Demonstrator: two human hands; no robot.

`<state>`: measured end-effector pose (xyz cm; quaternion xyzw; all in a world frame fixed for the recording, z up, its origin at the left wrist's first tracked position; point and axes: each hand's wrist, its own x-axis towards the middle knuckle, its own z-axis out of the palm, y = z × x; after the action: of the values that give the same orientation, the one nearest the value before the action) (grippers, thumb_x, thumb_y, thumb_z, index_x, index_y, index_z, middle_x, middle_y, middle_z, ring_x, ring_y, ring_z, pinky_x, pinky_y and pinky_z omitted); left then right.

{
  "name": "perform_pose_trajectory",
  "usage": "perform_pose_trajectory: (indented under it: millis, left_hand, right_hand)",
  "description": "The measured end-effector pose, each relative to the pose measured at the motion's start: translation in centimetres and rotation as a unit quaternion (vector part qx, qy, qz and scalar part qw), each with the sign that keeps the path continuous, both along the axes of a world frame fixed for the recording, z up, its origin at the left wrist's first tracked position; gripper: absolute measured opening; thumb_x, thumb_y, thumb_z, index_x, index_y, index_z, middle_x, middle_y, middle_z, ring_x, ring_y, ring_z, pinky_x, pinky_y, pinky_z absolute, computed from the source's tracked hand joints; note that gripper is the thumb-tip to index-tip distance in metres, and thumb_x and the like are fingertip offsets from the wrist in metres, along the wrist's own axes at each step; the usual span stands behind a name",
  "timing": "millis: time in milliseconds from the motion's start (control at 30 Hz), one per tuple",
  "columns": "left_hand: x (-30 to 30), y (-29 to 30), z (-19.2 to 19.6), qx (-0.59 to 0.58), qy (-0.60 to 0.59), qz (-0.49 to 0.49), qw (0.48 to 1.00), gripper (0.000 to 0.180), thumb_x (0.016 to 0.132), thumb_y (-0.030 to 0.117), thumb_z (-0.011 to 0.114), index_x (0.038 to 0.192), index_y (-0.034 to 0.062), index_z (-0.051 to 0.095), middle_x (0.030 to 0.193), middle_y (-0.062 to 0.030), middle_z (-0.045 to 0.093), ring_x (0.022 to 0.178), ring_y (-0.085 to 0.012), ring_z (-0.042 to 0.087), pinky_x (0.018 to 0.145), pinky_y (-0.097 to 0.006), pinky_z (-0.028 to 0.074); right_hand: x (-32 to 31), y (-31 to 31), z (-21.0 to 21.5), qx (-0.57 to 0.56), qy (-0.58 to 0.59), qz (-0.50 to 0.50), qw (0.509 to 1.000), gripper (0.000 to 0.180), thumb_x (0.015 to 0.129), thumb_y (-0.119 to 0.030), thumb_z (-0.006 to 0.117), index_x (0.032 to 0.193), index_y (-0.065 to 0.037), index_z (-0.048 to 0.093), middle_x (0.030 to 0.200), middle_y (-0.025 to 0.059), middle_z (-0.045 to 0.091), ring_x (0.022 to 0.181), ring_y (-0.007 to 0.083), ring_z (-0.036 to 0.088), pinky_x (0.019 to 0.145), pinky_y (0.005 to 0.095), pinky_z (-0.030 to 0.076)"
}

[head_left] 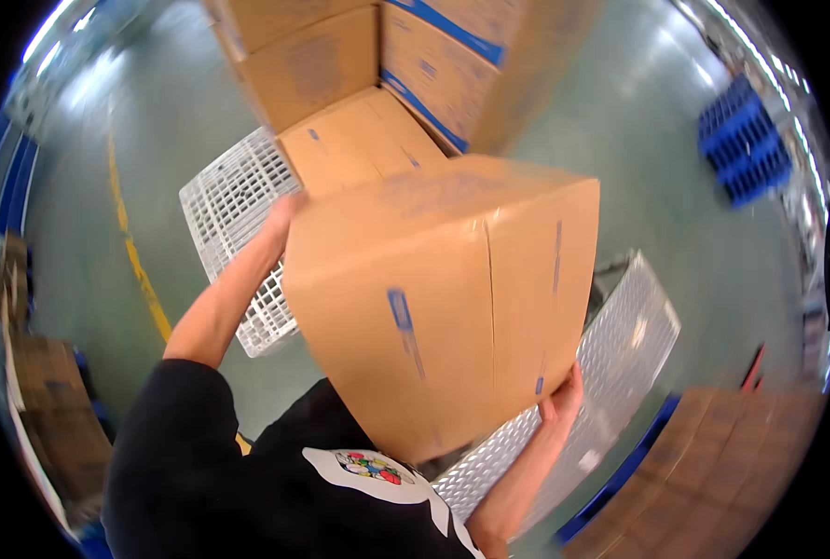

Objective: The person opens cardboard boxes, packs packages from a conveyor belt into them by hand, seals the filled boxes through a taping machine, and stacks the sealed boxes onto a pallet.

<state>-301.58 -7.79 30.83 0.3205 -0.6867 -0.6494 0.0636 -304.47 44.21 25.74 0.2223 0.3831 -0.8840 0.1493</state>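
I am holding a large cardboard box (443,298) up off the floor, tilted, with one corner pointing down toward my chest. My left hand (282,212) is pressed flat against the box's upper left corner, the fingers lying together along the cardboard edge, most of them hidden behind the box. My right hand (564,396) is under the lower right edge of the box, fingers curled up against its side and gripping the bottom corner. So both hands are clamped on the box, one high on the left, one low on the right.

The box is plain brown with blue printed marks and a taped seam running down its near face. It hangs in front of me, above the gap between a white plastic lattice pallet (233,219) on my left and a metal tread-plate platform (610,363) on my lower right.

Beyond the held box, a stack of similar cardboard boxes (368,84) with blue tape stripes stands on the far part of the white pallet; the nearest of them (359,140) sits low, just behind the box I am holding. The green floor (638,168) carries a yellow line (135,252) on the left. A blue plastic pallet (746,140) lies well apart at the upper right, and brown boxes (732,456), blurred, sit at the lower right.
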Motion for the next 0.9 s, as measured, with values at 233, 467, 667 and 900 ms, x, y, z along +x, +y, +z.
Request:
perform_pose_trajectory:
  millis: [233,467,667,900]
  left_hand:
    - [-8.0,-10.3,1.3,0.198,0.24,0.26,0.914,0.055,0.091,0.047,0.036,0.118,-0.0001,0.046,0.113,-0.0141,0.053,0.108,-0.0232,0.05,0.09,-0.037,0.041]
    - [-6.6,-4.5,-9.3,0.087,0.133,0.307,0.938,0.071,0.091,0.05,0.034,0.137,-0.0021,0.023,0.143,-0.0196,0.025,0.135,-0.0281,0.018,0.11,-0.035,0.014]
    - [-8.9,-4.3,-13.5,0.121,0.086,0.345,0.927,0.073,0.091,0.054,0.028,0.14,0.0008,0.018,0.146,-0.0178,0.014,0.137,-0.0274,0.009,0.111,-0.035,0.008]
    - [-8.6,-4.9,-13.3,0.104,0.086,0.36,0.923,0.073,0.091,0.056,0.026,0.14,0.003,0.018,0.146,-0.0174,0.014,0.137,-0.029,0.009,0.111,-0.037,0.008]
  right_hand:
    - [-18.6,-22.9,8.7,0.18,0.035,0.181,0.966,0.043,0.089,-0.041,0.047,0.108,-0.004,0.056,0.115,0.0082,0.057,0.108,0.0238,0.052,0.078,0.0566,0.047]
    - [-30.3,-32.4,6.8,0.316,0.023,0.474,0.822,0.054,0.085,-0.059,0.041,0.106,-0.012,0.059,0.114,0.0067,0.058,0.111,0.0305,0.049,0.087,0.0618,0.037]
    - [-38.3,-24.9,-6.8,0.161,-0.177,0.508,0.827,0.056,0.075,-0.053,0.053,0.118,-0.019,0.054,0.122,0.0063,0.054,0.11,0.0284,0.05,0.093,0.0633,0.032]
    - [-45.3,-25.6,-3.9,0.333,-0.18,0.47,0.797,0.057,0.075,-0.054,0.052,0.12,-0.019,0.051,0.123,0.0071,0.052,0.111,0.0292,0.049,0.093,0.0632,0.032]
